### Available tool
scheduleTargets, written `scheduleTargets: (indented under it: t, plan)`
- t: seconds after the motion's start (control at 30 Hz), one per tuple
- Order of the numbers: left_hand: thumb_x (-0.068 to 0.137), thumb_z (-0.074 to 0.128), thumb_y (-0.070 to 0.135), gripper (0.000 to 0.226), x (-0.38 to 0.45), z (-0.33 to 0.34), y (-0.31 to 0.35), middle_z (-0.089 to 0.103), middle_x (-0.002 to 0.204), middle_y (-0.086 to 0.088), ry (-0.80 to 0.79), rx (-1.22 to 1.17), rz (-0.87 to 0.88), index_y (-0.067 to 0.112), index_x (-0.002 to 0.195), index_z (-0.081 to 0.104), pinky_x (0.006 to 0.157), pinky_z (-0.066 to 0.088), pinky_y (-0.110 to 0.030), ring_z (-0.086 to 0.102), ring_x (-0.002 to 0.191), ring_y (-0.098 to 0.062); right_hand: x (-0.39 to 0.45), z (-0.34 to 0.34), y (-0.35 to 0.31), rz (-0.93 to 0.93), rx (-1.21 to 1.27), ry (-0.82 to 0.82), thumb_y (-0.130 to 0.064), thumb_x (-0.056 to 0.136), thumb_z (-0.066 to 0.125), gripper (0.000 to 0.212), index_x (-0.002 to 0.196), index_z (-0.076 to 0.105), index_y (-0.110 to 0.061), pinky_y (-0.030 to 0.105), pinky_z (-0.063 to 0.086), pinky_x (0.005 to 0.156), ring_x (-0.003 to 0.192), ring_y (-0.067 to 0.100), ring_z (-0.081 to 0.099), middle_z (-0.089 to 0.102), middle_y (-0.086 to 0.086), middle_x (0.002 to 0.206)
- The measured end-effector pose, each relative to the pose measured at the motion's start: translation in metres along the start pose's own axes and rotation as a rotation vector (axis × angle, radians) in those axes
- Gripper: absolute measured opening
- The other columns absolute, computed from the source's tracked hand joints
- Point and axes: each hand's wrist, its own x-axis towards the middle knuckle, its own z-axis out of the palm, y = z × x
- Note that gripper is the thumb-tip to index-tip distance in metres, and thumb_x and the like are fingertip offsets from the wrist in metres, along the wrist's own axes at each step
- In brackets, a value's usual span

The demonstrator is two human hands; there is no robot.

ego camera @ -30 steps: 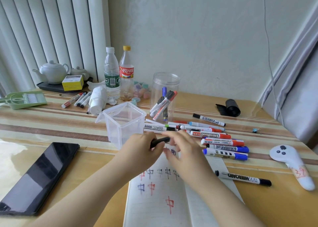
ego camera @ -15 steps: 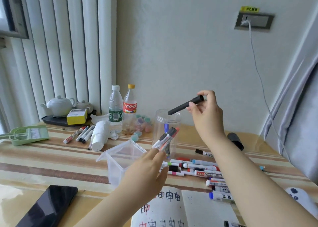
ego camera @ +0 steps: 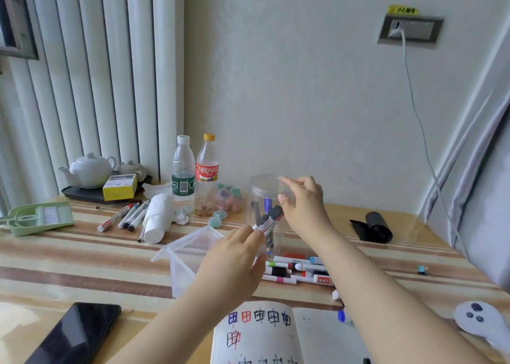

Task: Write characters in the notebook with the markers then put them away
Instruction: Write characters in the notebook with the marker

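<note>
Head view: notebook (ego camera: 259, 333) bears written characters, several markers stand in the jar (ego camera: 265, 211), more markers (ego camera: 292, 271) await storing; right hand (ego camera: 303, 209) and left hand (ego camera: 234, 261) hold nothing, fingers relaxed.

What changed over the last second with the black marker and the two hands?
The right hand carried the black marker up from the notebook to the clear jar and let go; it now hangs empty at the rim, a dark marker apparently inside. The left hand rose from the notebook and hovers open by the square container. The loose markers and phone lie as before.
</note>
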Motion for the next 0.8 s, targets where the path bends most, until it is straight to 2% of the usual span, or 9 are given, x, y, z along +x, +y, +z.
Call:
scheduleTargets:
  t: [0.1, 0.17, 0.2, 0.3, 0.4, 0.5, 0.63, 0.73, 0.8]
  plan:
    - [0.075, 0.069, 0.016, 0.016, -0.002, 0.001, -0.007, 0.059, 0.081, 0.002, 0.000, -0.009, -0.012, 0.015, 0.089, 0.061, 0.046, 0.038, -0.021, 0.058, 0.068, -0.018, -0.023, -0.001, 0.000, -0.152, 0.059, 0.075, -0.016, 0.091, 0.054, 0.022, 0.112, 0.062, -0.017, 0.016, 0.036, 0.086, 0.091, 0.004, 0.047, 0.046, -0.005, 0.104]
    - [0.073, 0.071, 0.014, 0.017, -0.005, 0.004, -0.011, 0.058, 0.078, 0.002, 0.013, -0.016, -0.023, 0.016, 0.086, 0.060, 0.043, 0.043, -0.025, 0.058, 0.064, -0.018, -0.039, 0.008, 0.005, -0.180, 0.037, -0.108, -0.015, 0.090, 0.054, 0.012, 0.098, 0.064, -0.017, 0.019, 0.040, 0.074, 0.073, 0.002, 0.047, 0.049, -0.008, 0.090]
    - [0.074, 0.069, 0.015, 0.014, -0.007, 0.003, -0.011, 0.058, 0.077, 0.001, 0.018, -0.022, -0.029, 0.015, 0.085, 0.060, 0.044, 0.044, -0.026, 0.058, 0.064, -0.019, -0.047, 0.015, 0.010, -0.164, -0.021, -0.236, -0.016, 0.091, 0.052, 0.013, 0.096, 0.064, -0.018, 0.023, 0.041, 0.073, 0.072, 0.005, 0.048, 0.050, -0.008, 0.087]
    - [0.079, 0.051, 0.020, 0.012, -0.017, 0.002, -0.006, 0.057, 0.075, 0.000, 0.047, 0.049, 0.052, 0.013, 0.080, 0.061, 0.055, 0.049, -0.030, 0.056, 0.064, -0.021, -0.064, 0.035, 0.025, -0.094, -0.231, -0.515, -0.016, 0.093, 0.047, 0.020, 0.106, 0.063, -0.017, 0.028, 0.042, 0.076, 0.087, 0.017, 0.053, 0.053, -0.001, 0.100]
    - [0.078, 0.054, 0.010, 0.008, -0.031, 0.003, 0.006, 0.055, 0.072, -0.002, 0.086, 0.111, 0.213, 0.011, 0.073, 0.060, 0.070, 0.043, -0.030, 0.049, 0.064, -0.022, -0.074, 0.051, 0.034, -0.074, -0.343, -0.560, -0.014, 0.094, 0.044, 0.018, 0.106, 0.058, -0.013, 0.032, 0.041, 0.076, 0.097, 0.025, 0.054, 0.050, 0.006, 0.109]
    - [0.078, 0.051, 0.011, 0.008, -0.041, 0.011, 0.010, 0.052, 0.070, -0.001, 0.063, 0.060, 0.201, 0.011, 0.076, 0.059, 0.060, 0.045, -0.031, 0.050, 0.062, -0.022, -0.074, 0.058, 0.032, -0.077, -0.391, -0.549, -0.016, 0.095, 0.042, 0.017, 0.104, 0.055, -0.012, 0.038, 0.043, 0.078, 0.102, 0.027, 0.052, 0.046, 0.008, 0.111]
    - [0.077, 0.044, 0.018, 0.013, -0.051, 0.027, -0.001, 0.051, 0.069, 0.003, -0.040, 0.051, 0.116, 0.014, 0.073, 0.056, 0.048, 0.044, -0.028, 0.050, 0.057, -0.018, -0.072, 0.057, 0.027, -0.057, -0.381, -0.586, -0.028, 0.092, 0.050, 0.022, 0.109, 0.052, -0.013, 0.036, 0.039, 0.086, 0.111, 0.024, 0.044, 0.042, 0.006, 0.117]
    - [0.078, 0.039, 0.021, 0.018, -0.058, 0.037, -0.005, 0.052, 0.068, 0.005, -0.117, 0.045, 0.070, 0.016, 0.073, 0.056, 0.045, 0.046, -0.027, 0.051, 0.055, -0.017, -0.074, 0.054, 0.025, 0.001, -0.346, -0.637, -0.033, 0.091, 0.054, 0.033, 0.115, 0.048, -0.011, 0.033, 0.039, 0.083, 0.106, 0.024, 0.049, 0.043, 0.006, 0.117]
    - [0.076, 0.037, 0.024, 0.020, -0.060, 0.041, -0.007, 0.053, 0.069, 0.007, -0.165, 0.040, 0.051, 0.018, 0.074, 0.056, 0.043, 0.045, -0.023, 0.054, 0.056, -0.014, -0.075, 0.052, 0.025, 0.015, -0.345, -0.659, -0.036, 0.089, 0.057, 0.033, 0.111, 0.049, -0.013, 0.033, 0.041, 0.080, 0.100, 0.023, 0.052, 0.048, 0.005, 0.114]
